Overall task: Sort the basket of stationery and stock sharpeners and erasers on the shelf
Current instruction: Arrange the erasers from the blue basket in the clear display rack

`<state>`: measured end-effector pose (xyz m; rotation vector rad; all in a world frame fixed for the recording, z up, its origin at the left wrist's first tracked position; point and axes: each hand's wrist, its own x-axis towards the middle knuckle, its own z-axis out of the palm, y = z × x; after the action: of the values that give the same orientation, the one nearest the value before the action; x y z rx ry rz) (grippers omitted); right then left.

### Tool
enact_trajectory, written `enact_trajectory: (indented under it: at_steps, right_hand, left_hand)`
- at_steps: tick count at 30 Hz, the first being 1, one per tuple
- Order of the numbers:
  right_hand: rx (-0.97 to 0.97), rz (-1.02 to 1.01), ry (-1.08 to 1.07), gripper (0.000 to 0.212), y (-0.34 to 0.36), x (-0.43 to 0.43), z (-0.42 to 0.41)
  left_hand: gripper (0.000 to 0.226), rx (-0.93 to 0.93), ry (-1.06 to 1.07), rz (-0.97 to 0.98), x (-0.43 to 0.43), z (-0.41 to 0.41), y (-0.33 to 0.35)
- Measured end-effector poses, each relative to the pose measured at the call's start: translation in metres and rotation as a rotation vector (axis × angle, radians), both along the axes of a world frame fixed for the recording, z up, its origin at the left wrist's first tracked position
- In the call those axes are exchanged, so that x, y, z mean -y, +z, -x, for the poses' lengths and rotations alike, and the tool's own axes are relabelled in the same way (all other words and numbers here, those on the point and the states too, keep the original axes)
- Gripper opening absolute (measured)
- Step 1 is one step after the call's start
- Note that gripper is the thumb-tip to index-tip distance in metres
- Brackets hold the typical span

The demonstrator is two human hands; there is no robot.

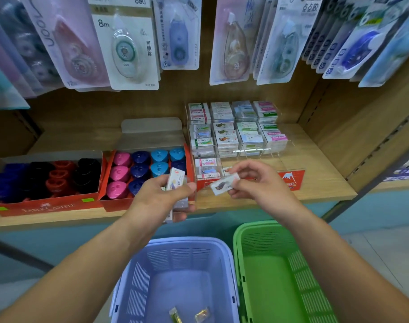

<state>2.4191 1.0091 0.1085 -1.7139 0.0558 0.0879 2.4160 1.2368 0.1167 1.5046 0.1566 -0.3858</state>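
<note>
The job looks well advanced but not finished. On the shelf [315, 185], two red boxes of sharpeners [138, 171] sit at the left, both looking nearly full. To their right stands a clear organiser [236, 131] whose far and middle rows are packed with erasers. Its near row looks thinner: the left compartment holds a few, and the rest is partly hidden behind the right hand [259, 180].

The hands are apart, each clamped on stock. The left hand [157, 199] grips a small stack of wrapped erasers [175, 180] just in front of the sharpener box on the right. The right hand pinches a single eraser [224, 184] between thumb and fingertips, held close to the organiser's near edge, so it is probably about to be slotted in.

Below, on the near side, the purple basket [138, 287] holds only two small packets [202, 314] on its floor; what they are cannot be told. The green basket [268, 229] beside it shows nothing inside. What is left, then, appears to be the erasers in hand and those last two pieces.
</note>
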Motion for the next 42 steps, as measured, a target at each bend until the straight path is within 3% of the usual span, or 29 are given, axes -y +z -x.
enact_trajectory:
  at_steps: [6, 12, 19, 22, 24, 31, 33, 38, 42]
  right_hand:
    - [0.043, 0.386, -0.142, 0.017, 0.003, 0.037, -0.047]
    - [0.144, 0.678, -0.113, 0.012, -0.003, 0.034, -0.092]
    - [0.164, 0.941, -0.088, 0.016, -0.022, 0.020, -0.101]
    - [0.300, 0.984, -0.177, 0.021, -0.029, 0.020, -0.097]
    - [0.372, 0.952, -0.251, 0.022, -0.030, 0.021, -0.092]
    - [0.339, 0.767, -0.247, 0.015, -0.024, 0.007, -0.048]
    - [0.314, 0.579, -0.173, 0.009, -0.023, -0.006, -0.028]
    - [0.163, 0.133, 0.122, 0.017, -0.016, -0.038, 0.001]
    - [0.028, -0.058, 0.108, 0.014, -0.007, -0.040, 0.006]
  left_hand:
    - [0.015, -0.053, -0.001, 0.004, 0.001, -0.004, -0.005]
    - [0.010, -0.043, 0.006, -0.004, 0.001, -0.012, -0.010]
    - [0.011, -0.053, 0.017, -0.008, 0.000, -0.019, -0.012]
    - [0.013, -0.045, 0.015, -0.017, -0.001, -0.018, -0.013]
    - [0.015, -0.029, 0.009, -0.031, -0.001, -0.016, -0.012]
    - [0.028, 0.007, 0.004, -0.053, 0.003, -0.011, -0.008]
    - [0.030, 0.028, -0.016, -0.065, 0.005, -0.009, -0.006]
    - [0.042, 0.062, -0.064, -0.081, 0.006, -0.003, -0.003]
    - [0.046, 0.057, -0.079, -0.066, 0.004, 0.001, 0.000]
